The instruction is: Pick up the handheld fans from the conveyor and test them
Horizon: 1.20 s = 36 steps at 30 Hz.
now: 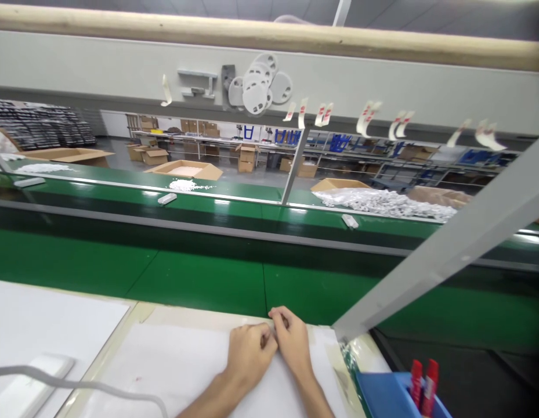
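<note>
My left hand (250, 353) is closed, its fingers curled inward, over the far part of the white paper-covered work surface (182, 354). Close beside it, my right hand (294, 341) is also closed, with thumb and forefinger bent together. The two hands nearly touch at the fingertips. Whatever either one may be holding is hidden by the fingers or too small to make out. Just beyond them lies the green bench surface (208, 278).
A grey slanted post (426, 267) rises right of my hands. Red markers (429, 386) stand in a blue bin (382, 392) at lower right. A grey cable (95, 392) crosses a white bar-shaped object (38, 380) at lower left. White pieces (382, 202) lie heaped across the bench.
</note>
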Available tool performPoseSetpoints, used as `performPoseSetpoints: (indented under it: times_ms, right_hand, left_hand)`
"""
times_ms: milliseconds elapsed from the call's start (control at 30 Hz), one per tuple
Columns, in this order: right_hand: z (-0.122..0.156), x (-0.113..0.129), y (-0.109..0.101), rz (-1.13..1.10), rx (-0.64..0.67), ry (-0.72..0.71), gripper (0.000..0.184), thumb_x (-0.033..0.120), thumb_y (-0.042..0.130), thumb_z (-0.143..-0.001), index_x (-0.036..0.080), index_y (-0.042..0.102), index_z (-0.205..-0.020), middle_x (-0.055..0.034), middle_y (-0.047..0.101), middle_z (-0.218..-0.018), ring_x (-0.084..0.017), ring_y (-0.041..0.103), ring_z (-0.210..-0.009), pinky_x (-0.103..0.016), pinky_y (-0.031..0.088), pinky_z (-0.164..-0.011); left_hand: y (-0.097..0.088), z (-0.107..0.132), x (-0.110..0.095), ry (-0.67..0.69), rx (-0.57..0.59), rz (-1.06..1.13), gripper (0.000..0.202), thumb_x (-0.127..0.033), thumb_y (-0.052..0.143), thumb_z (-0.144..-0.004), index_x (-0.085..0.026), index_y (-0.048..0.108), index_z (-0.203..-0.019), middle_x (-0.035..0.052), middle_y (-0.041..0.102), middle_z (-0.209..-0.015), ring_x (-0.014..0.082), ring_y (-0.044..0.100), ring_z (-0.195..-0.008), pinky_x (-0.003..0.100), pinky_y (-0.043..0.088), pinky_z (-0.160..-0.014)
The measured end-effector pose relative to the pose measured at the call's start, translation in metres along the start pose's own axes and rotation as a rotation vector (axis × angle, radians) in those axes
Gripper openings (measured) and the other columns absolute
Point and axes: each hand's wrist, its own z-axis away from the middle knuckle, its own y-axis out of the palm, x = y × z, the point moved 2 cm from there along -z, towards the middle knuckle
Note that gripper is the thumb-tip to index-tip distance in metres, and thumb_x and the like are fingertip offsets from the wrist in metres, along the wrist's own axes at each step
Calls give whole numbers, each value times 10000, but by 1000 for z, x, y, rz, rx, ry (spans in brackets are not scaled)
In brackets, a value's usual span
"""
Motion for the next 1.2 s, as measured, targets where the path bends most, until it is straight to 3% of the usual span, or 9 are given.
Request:
performPoseSetpoints:
  times_ms: [267,500,1200]
  right_hand:
    - [1,-1,0,13,6,8,432,505,466,-918,159,689,-788,-27,620,-650,-167,523,-595,-259,380,-586]
    - [0,-1,0,-11,18,12,438,509,460,-910,151,692,-813,-64,696,-774,-193,577,-671,-273,401,-625]
    - [0,0,-1,2,-5,0,421,499,472,-899,165,700,-783,-44,687,-720,-184,570,-622,-267,404,-591]
  left_hand:
    - [0,0,0,0,4,-15,245,-241,494,-858,-196,572,-630,-43,600,-598,120,495,-579,282,256,-610]
    - [0,-1,0,9,-5,9,246,-247,486,-847,-191,529,-611,-54,575,-579,110,457,-568,278,242,-605]
    - [0,0,1,7,8,-6,236,-254,480,-846,-195,519,-621,-46,591,-591,118,480,-573,272,254,-609]
